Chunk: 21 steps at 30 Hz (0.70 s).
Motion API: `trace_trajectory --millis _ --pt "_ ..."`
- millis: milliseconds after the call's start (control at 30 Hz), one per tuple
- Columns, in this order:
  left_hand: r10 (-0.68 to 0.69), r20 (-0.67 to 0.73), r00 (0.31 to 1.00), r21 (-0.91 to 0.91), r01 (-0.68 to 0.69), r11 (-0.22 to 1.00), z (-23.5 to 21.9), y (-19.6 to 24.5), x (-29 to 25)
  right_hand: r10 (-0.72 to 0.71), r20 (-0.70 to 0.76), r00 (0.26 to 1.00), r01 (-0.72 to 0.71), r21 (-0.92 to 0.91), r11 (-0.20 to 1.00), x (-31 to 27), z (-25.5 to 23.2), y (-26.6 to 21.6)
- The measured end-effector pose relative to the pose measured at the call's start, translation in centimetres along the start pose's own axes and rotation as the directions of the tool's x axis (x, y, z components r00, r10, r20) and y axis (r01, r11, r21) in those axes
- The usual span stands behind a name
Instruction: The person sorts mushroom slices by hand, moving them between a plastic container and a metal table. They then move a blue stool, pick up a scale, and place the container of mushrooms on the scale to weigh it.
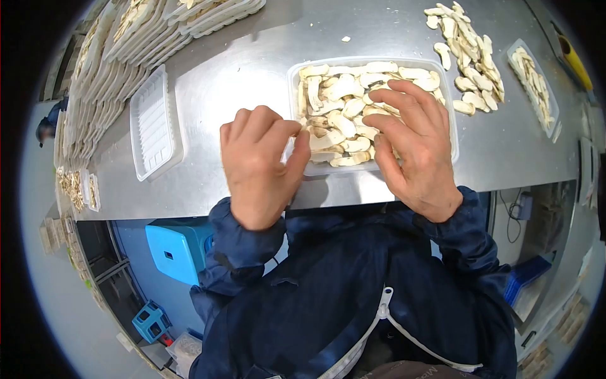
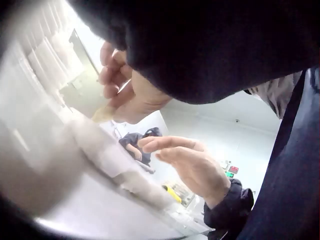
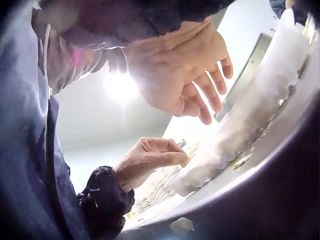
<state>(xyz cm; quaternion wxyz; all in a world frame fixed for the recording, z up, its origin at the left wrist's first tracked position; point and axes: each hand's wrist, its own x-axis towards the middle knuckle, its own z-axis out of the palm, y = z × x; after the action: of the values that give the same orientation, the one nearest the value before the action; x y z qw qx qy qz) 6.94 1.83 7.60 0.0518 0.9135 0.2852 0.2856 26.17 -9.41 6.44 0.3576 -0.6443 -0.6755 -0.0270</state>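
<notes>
A clear plastic tray (image 1: 456,136) filled with pale mushroom slices (image 1: 344,87) sits on the metal table in front of the person. At the tray's left rim, the left hand (image 1: 260,165) pinches a mushroom slice (image 2: 103,114) between thumb and forefinger; from above, the fingers mostly hide that slice. Over the right part of the tray hovers the right hand (image 1: 416,148), its fingers loosely bent and spread, with nothing between them. In the right wrist view, this right hand (image 3: 182,75) shows its palm and relaxed fingers above the tray's side.
An empty ribbed tray (image 1: 151,126) lies at the left. Tall stacks of filled trays (image 1: 104,82) rise behind it. Loose mushroom slices (image 1: 470,57) lie in a pile at the back right, beside a narrow filled tray (image 1: 533,88). A blue stool (image 1: 177,249) stands below the table.
</notes>
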Motion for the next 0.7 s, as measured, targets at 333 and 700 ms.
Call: trace_trajectory --millis 333,700 --pt "-0.355 0.259 0.898 -0.8 0.406 0.442 -1.6 -0.2 -3.9 0.093 0.19 0.977 -0.19 0.598 0.779 -0.2 1.5 -3.1" --pt "-0.48 0.213 0.851 -0.763 0.452 0.463 1.1 -1.9 -5.6 -0.075 -0.051 0.996 0.079 0.08 0.994 1.7 2.1 -2.7"
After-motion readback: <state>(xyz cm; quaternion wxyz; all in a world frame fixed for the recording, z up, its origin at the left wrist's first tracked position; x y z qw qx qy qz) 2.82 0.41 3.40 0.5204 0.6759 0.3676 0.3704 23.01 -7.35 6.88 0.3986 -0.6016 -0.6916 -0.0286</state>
